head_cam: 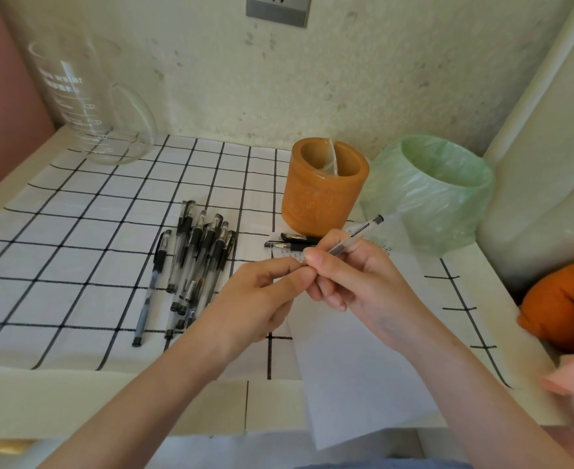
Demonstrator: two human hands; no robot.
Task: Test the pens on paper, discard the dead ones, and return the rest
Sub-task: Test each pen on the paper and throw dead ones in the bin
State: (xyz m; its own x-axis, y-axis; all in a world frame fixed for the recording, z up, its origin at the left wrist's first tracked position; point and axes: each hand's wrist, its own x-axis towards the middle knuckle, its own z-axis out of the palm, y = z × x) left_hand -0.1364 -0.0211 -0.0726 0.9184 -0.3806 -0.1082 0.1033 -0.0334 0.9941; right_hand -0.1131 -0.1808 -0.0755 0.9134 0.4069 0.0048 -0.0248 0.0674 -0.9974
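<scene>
Pen test: early to middle stage

Held pen [356, 233] is over the far end of the paper [356, 367], near the desk's right edge, its back end tilted up toward the bin [441, 194]. Right hand [356, 282] grasps the barrel. Left hand [261, 292] pinches the pen's near end with fingertips and thumb, but that end is hidden, so I cannot tell whether a cap is on or off.

Progress, judged from the layout:
- Small dark test marks [386, 248] at the paper's far edge suggest some pens have been tried.
- Two pens [289, 242] lie apart beside the foot of the pen holder [322, 194], possibly already sorted.
- Pile of pens [194, 262] sits mid-desk, touching and overlapping; it looks like the untested stock.
- No pen shows in the holder, only a clear plastic scrap, and none in the visible part of the bin. Returning and discarding probably both remain.

Materials:
- Pens: slim clear plastic barrels with black grips and caps.
- Holder: thick-walled, amber, glossy cylinder.
- Bin: lined with a thin, crinkled, translucent green bag.
- Paper: plain white, smooth and flat.
- Cloth [75, 231]: white weave with a black grid, covering the cream desk [75, 394].
- Glass jug [92, 106] stands at the far left corner — clear, with printed graduations.
</scene>
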